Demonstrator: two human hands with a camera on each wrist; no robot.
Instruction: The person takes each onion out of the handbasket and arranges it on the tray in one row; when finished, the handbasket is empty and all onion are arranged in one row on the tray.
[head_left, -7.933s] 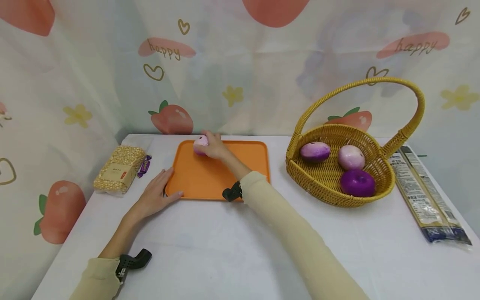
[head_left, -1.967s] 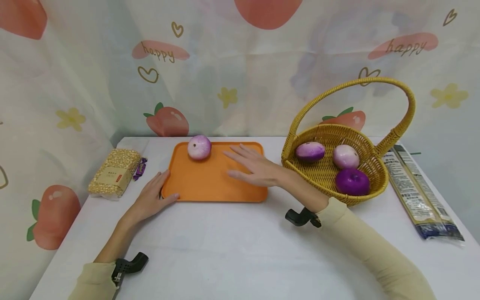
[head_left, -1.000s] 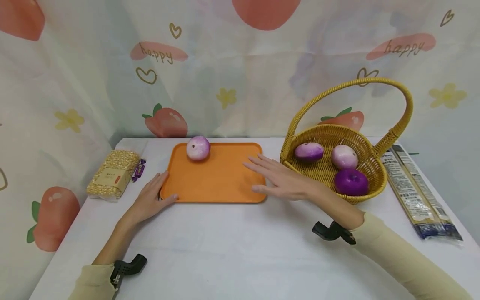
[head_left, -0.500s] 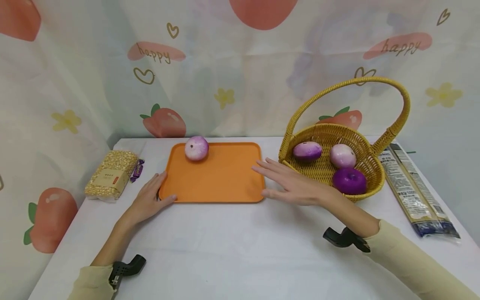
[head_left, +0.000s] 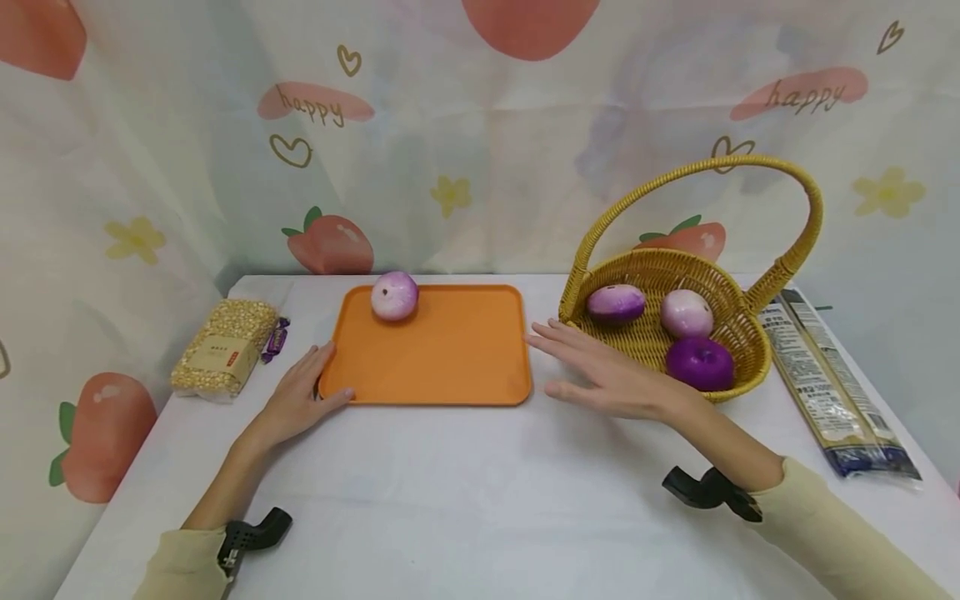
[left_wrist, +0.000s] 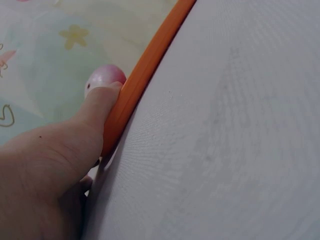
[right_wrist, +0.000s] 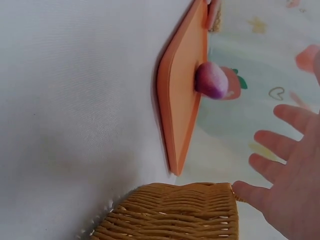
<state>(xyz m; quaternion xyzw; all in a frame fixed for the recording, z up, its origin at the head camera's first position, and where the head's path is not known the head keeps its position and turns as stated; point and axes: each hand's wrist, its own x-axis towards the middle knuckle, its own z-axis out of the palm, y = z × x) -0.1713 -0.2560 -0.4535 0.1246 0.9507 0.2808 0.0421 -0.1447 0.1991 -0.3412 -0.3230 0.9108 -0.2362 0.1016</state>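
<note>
Only its wrist view shows the palm (right_wrist: 300, 192) of the splayed right hand (head_left: 606, 377); the outspread left hand (head_left: 295, 402) touches the tray (head_left: 435, 354).

In front of the orange tray (head_left: 438, 358), a broad stretch of tablecloth (head_left: 435, 492) is giving room to pass, and the tray's middle and right are lying free from above. At its near left corner the left hand (head_left: 300, 400) is blocking entry, at its far left a purple-and-white vegetable (head_left: 394, 296) is obstructing, and beyond its right edge the right hand (head_left: 611, 379) and tall-handled wicker basket (head_left: 667, 265) are crowding the approach.
</note>
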